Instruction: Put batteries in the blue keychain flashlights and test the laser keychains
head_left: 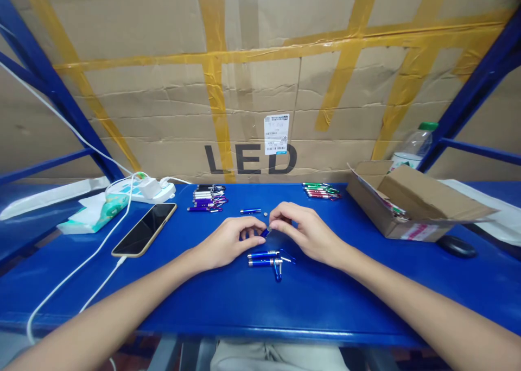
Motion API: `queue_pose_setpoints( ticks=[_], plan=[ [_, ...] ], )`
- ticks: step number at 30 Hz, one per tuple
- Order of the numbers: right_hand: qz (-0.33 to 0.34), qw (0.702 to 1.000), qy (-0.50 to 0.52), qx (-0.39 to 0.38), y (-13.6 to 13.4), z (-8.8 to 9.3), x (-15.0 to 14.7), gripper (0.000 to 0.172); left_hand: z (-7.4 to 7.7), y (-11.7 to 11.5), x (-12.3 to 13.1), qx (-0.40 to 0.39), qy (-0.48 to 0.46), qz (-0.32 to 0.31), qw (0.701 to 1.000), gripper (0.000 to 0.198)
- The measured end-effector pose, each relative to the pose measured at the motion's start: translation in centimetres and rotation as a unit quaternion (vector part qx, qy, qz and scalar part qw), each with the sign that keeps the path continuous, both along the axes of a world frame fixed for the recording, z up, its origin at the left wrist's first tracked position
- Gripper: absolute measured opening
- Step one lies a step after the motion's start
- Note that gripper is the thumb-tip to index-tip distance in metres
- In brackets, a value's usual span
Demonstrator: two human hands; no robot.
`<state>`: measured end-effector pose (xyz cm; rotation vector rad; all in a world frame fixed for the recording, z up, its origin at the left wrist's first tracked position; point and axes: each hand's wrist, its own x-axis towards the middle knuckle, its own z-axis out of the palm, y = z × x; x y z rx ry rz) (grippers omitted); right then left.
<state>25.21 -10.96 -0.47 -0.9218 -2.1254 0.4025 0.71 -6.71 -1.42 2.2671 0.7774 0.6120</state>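
My left hand is closed, thumb and fingers pinching a short blue metal tube part. My right hand meets it from the other side, its thumb and index finger pinched at the tube's end; what they hold is too small to make out. Just beyond the fingertips lie a blue penlight body and a small round silver button cell. Nearer to me, two blue mini flashlights with carabiner clips lie side by side below my hands.
Black, silver and purple flashlights lie back left, green and red ones back right. An open cardboard box, a black mouse and a bottle are right. Left are a phone, tissues and a power strip.
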Motion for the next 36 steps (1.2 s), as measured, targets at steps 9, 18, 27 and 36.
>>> queue_pose_setpoints(
  ticks=[9,18,27,36],
  plan=[
    [-0.001,1.0,0.002,0.018,-0.25,-0.3,-0.23,0.008,-0.15,0.23,0.0,0.001,-0.027,-0.02,0.999,0.023],
    [-0.017,0.996,-0.046,0.08,-0.65,0.03,-0.16,0.009,-0.18,0.05,0.01,-0.002,-0.032,-0.013,0.999,0.021],
    [-0.007,0.998,-0.023,0.063,-0.51,-0.15,-0.1,0.008,-0.01,0.09,0.03,-0.028,-0.026,0.013,0.999,0.02],
    [0.028,0.998,-0.021,0.05,-0.4,-0.33,-0.31,0.014,-0.22,0.1,0.17,-0.067,-0.052,-0.006,0.996,0.018]
  ],
)
